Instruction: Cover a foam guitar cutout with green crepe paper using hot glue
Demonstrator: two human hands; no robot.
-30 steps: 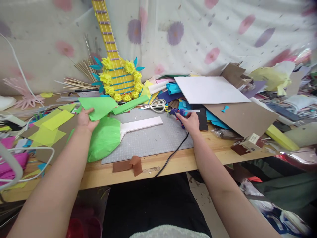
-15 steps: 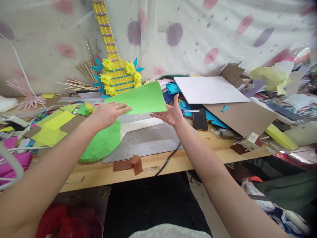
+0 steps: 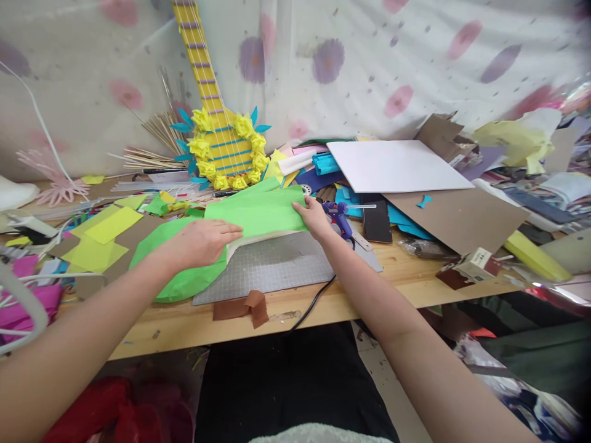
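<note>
One strip of brown paper point(image 3: 256, 306) lay folded near the front edge of the wooden worktop point(image 3: 180, 326). A black cord point(image 3: 316, 303) ran over that edge, just beside it. Behind the strip was a gray mat point(image 3: 277, 264) with little squares on it. A round shape covered in green point(image 3: 170, 271) sat partly on the mat's left end.

The green paper sheet point(image 3: 263, 212) was over the back of the mat, next to the round shape. A bit of white showed under its front edge. The left hand point(image 3: 207, 243) was flat, palm down, with its fingers out straight at the sheet's left end. The right hand point(image 3: 314, 218) pinched the sheet's right end, with the thumb on top.

Just past the right hand lay a blue glue gun point(image 3: 340, 216), with a flat black thing point(image 3: 376, 221) next to it. Farther back, a white board point(image 3: 397, 165) lay on the right. A yellow guitar point(image 3: 228, 147) with paper flowers stood behind the green sheet, in front of a spotted curtain point(image 3: 369, 74).
</note>
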